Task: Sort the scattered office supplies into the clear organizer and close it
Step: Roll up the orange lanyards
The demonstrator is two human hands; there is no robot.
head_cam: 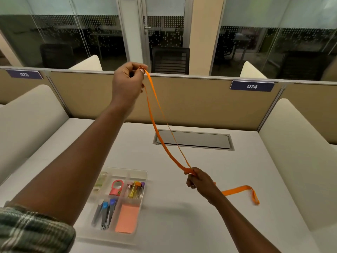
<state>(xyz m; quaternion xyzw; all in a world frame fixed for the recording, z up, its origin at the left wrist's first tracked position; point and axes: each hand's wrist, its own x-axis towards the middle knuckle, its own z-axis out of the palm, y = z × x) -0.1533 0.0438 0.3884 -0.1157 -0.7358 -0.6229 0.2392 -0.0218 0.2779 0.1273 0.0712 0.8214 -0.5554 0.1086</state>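
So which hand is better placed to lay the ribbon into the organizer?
Probably the right hand: it pinches the orange ribbon low, near the clear organizer; the left hand holds it high.

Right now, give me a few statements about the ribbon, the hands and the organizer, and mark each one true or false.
1. Both hands hold the orange ribbon. True: the left hand pinches it high up, the right hand grips it lower down.
2. The ribbon lies wholly inside the clear organizer. False: it hangs between the hands, and its tail rests on the table, right of the organizer.
3. The pink sticky notes sit in a near compartment of the organizer. True.
4. The organizer's compartments are covered by a lid. False: no lid covers them and the contents lie exposed.
5. The nail clippers lie loose on the table. False: they are in the organizer.
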